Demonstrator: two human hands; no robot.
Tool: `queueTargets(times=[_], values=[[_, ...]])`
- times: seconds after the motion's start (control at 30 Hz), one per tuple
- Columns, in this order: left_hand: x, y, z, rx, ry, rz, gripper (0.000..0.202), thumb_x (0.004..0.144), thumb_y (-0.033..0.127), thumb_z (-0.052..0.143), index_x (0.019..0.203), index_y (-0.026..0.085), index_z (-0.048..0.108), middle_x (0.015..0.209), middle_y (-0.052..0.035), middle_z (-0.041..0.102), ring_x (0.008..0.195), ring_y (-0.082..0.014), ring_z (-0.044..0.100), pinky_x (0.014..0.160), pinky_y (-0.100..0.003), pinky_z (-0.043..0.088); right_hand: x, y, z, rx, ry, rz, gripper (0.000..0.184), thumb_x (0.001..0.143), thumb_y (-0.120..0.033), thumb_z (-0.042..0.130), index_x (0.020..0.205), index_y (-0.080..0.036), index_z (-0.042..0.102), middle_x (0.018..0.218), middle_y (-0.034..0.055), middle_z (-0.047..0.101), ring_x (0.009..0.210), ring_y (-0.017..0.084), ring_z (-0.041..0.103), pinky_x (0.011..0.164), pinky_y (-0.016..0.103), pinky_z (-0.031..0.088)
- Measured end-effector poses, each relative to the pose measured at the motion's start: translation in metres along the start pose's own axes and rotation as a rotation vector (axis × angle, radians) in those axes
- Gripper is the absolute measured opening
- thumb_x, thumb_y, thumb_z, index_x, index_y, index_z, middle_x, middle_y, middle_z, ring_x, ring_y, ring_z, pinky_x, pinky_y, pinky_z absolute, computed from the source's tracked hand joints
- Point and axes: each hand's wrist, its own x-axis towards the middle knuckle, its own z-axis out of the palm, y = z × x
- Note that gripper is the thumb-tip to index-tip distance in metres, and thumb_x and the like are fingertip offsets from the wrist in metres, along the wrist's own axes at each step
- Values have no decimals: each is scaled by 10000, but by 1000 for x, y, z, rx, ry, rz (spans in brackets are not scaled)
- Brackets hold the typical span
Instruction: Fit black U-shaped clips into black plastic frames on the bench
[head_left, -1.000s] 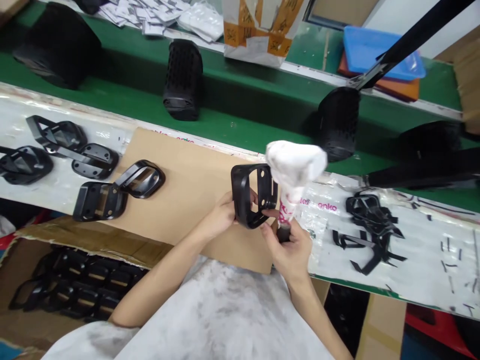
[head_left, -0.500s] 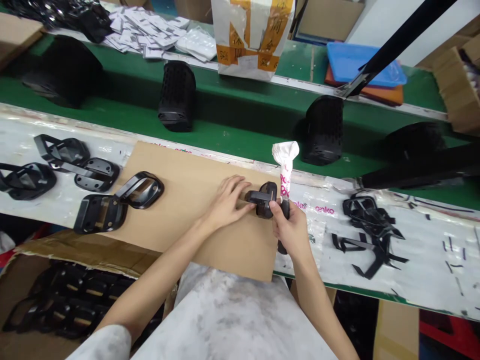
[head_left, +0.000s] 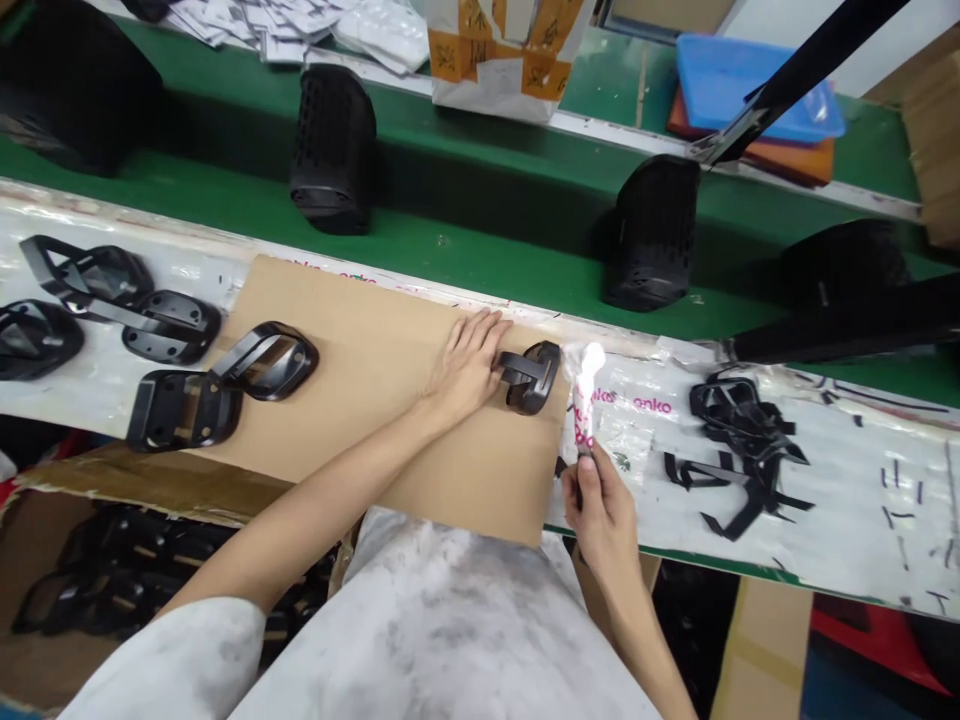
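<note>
My left hand (head_left: 466, 363) lies on the brown cardboard sheet (head_left: 360, 400) with fingers stretched out, its fingertips touching a black plastic frame part (head_left: 529, 376) at the sheet's right end. My right hand (head_left: 604, 515) is closed round the lower end of a thin tool wrapped in white printed film (head_left: 584, 405), which lies pointing away from me just right of the black part.
More black frame parts (head_left: 217, 385) lie on the left of the bench. Black plastic trimmings (head_left: 739, 450) are heaped at the right. Black perforated housings (head_left: 334, 150) (head_left: 651, 232) stand on the green conveyor (head_left: 480, 250). A box of black parts (head_left: 112, 580) sits below left.
The black part was held up in both hands, then laid on the cardboard. My left hand now rests flat against it, and my right hand has drawn back toward me with the wrapped tool.
</note>
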Motion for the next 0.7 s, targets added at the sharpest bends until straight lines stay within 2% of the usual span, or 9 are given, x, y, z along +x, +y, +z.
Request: queueTargets(times=[0.17, 0.27, 0.4, 0.5, 0.57, 0.63, 0.7], values=[[-5, 1, 5, 5, 12, -32, 637, 952, 158, 472, 1588, 141, 442, 1719, -127, 440, 1648, -268, 310, 1377, -526, 177, -17, 30, 9, -129, -89, 73, 639, 1066, -648, 510, 1498, -186, 606, 709, -29, 525, 559, 152, 427, 499, 268, 352], [-7, 2, 7, 5, 26, -47, 659, 942, 157, 478, 1597, 137, 415, 1719, -126, 440, 1650, -256, 305, 1380, -511, 167, -13, 31, 17, -136, -120, 76, 670, 1076, -640, 491, 1558, -183, 578, 709, -28, 511, 574, 159, 438, 521, 274, 371], [-6, 3, 6, 3, 22, -59, 663, 935, 154, 491, 1593, 141, 407, 1718, -128, 443, 1646, -252, 313, 1379, -508, 173, -7, 27, 15, -118, -114, 81, 700, 1052, -648, 530, 1563, -175, 590, 689, -13, 539, 578, 176, 456, 495, 280, 371], [-6, 3, 7, 6, 36, -50, 612, 970, 171, 476, 1578, 139, 424, 1711, -126, 454, 1638, -259, 328, 1374, -509, 187, -10, 25, 13, -67, -76, 105, 700, 1014, -663, 592, 1494, -157, 645, 641, -33, 506, 533, 157, 416, 452, 268, 350], [-7, 2, 7, 12, 51, -39, 598, 981, 174, 470, 1576, 128, 429, 1706, -127, 461, 1634, -265, 335, 1375, -505, 185, -15, 23, 17, 18, -1, 114, 669, 994, -676, 619, 1424, -166, 670, 644, -52, 476, 495, 127, 369, 415, 246, 315], [-7, 2, 7, 14, 55, -41, 594, 987, 171, 466, 1578, 129, 433, 1704, -128, 463, 1634, -264, 337, 1377, -504, 179, -19, 21, 24, 119, 104, 68, 580, 999, -680, 613, 1309, -196, 687, 663, -62, 462, 474, 106, 344, 392, 226, 297], [-6, 3, 6, 8, 46, -53, 599, 986, 169, 469, 1583, 137, 432, 1705, -130, 463, 1635, -260, 338, 1378, -504, 175, -21, 19, 29, 144, 148, -24, 487, 1027, -660, 580, 1187, -214, 696, 662, -65, 458, 467, 101, 353, 385, 217, 313]])
